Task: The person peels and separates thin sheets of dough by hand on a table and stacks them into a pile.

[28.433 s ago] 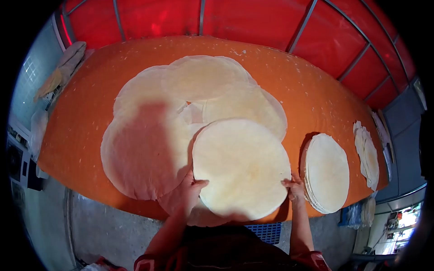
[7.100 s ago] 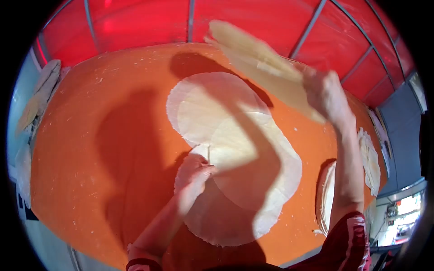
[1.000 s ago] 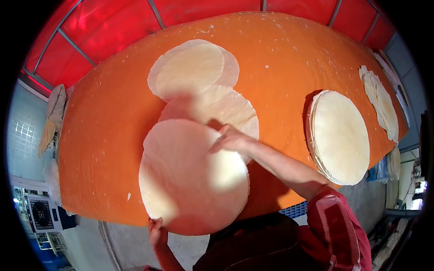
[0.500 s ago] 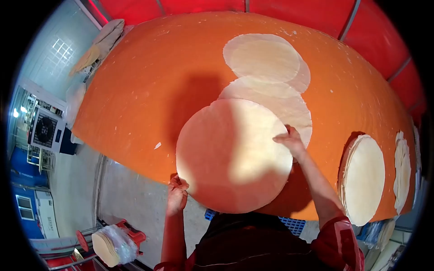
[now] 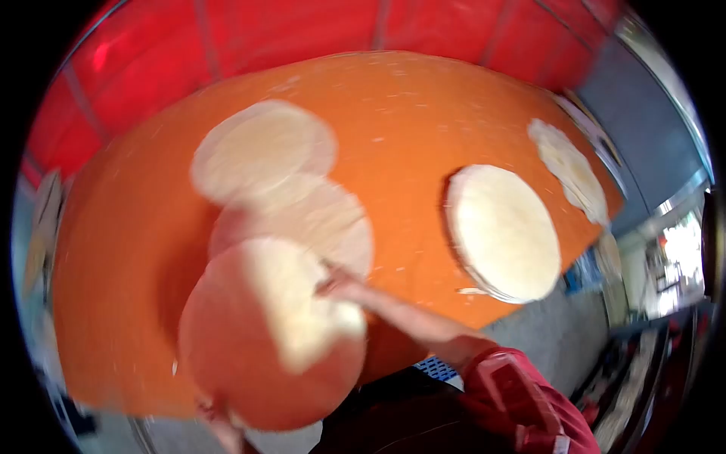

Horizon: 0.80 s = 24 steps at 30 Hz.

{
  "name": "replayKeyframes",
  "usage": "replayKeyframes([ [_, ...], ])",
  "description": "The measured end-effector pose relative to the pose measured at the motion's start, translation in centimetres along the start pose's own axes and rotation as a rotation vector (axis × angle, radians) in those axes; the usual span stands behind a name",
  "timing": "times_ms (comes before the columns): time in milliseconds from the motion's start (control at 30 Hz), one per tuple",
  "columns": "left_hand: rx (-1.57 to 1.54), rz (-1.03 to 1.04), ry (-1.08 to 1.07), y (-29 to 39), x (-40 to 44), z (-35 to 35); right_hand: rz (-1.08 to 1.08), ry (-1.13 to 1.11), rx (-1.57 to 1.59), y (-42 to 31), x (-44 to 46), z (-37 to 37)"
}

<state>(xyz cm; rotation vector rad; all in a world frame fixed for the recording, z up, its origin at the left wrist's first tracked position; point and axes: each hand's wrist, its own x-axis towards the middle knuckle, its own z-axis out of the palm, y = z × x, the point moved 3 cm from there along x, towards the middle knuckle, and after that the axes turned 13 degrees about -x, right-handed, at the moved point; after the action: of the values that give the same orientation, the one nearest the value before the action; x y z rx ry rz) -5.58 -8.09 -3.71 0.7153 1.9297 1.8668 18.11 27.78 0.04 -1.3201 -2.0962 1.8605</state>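
A large, thin, round flatbread sheet point(image 5: 261, 340) is held near the front edge of the orange table, partly in shadow. My left hand point(image 5: 215, 418), blurred by motion, grips its lower left rim. At the upper right rim, my right hand point(image 5: 342, 286) pinches the same sheet, thumb and fingers closed on it. Beyond it lies another round sheet point(image 5: 344, 223), partly covered by the held one. Farther back, overlapping pale sheets point(image 5: 261, 147) rest flat on the table.
On the orange table point(image 5: 408, 144), a thick stack of round sheets point(image 5: 507, 234) stands to the right. Crumpled-edged sheets point(image 5: 569, 170) lie at the far right. Red panels point(image 5: 431, 30) rise behind the table. A blue plastic grid point(image 5: 436, 368) shows beneath the front edge.
My view has swung to the right, so the table's things appear farther left. Both hands still hold the flatbread sheet, and the right-hand stack shows more fully.
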Motion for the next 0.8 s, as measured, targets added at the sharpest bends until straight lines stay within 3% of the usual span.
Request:
replayKeyframes([
  [67,-0.078,-0.063,0.0,5.7,3.5,2.3,-0.055,0.018,-0.033,-1.6,-3.4,0.6],
  [167,-0.141,-0.042,-0.104,14.8,6.0,8.2,-0.16,-0.147,0.19,-1.8,-6.1,-0.9],
  [233,-0.179,-0.014,-0.221,19.2,6.1,13.7,-0.281,0.103,0.049,-3.8,-10.3,-6.8],
  [267,-0.203,-0.004,-0.286,20.8,5.9,17.0,-0.249,0.102,-0.038,-2.3,-9.9,-9.4],
  [333,-0.274,0.004,-0.408,23.0,5.4,23.8,-0.239,0.151,0.172,-1.5,-13.8,-16.6],
  [400,-0.328,-0.012,-0.49,24.5,4.7,31.7,-0.865,0.351,0.142,1.6,-12.1,-24.3],
  [500,-0.379,0.001,-0.5,25.8,0.8,43.7,-0.274,0.524,0.019,3.9,-23.0,-36.9],
  [533,-0.423,-0.082,-0.498,26.7,-2.9,47.7,-0.114,0.572,0.045,3.2,-28.0,-39.4],
  [567,-0.471,-0.164,-0.491,27.1,-5.8,50.6,-0.199,0.578,0.185,5.7,-29.1,-42.3],
  [600,-0.538,-0.21,-0.674,21.6,-4.3,51.5,-0.238,0.511,0.32,8.6,-29.9,-44.8],
  [667,-0.592,-0.269,-0.864,14.2,-4.9,54.3,-0.137,0.503,0.401,15.0,-31.1,-47.8],
  [767,-0.534,-0.296,-0.673,12.5,-14.7,58.0,-0.003,0.525,0.241,28.5,-27.3,-47.7],
  [800,-0.528,-0.295,-0.685,12.7,-14.9,58.8,-0.102,0.682,0.559,28.2,-27.7,-46.2],
])
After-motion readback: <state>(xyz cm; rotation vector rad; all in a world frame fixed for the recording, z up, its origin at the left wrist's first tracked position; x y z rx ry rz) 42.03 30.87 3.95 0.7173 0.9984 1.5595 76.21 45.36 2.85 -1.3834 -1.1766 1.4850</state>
